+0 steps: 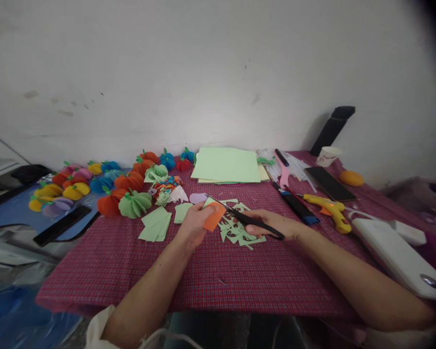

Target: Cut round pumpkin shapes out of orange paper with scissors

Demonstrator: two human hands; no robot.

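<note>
Orange paper point(212, 222) in the left hand point(194, 221), scissors point(245, 218) in the right hand point(275, 221), above the worktop point(218, 293).
The left fingers are clamped on the paper; the right fingers are wrapped around the black scissor handles, the blades pointing toward ten o'clock at the paper's upper edge, though whether they bite I cannot tell. From the paper, pale green offcuts point(234, 235) lie just beside it toward four o'clock, cut green pieces point(156, 224) at nine. Farther out, paper pumpkins point(129, 182) crowd ten o'clock, a stack of green sheets point(227, 165) lies at twelve, a paper cup point(328, 155) at two and a yellow glue gun point(329, 208) at three.
</note>
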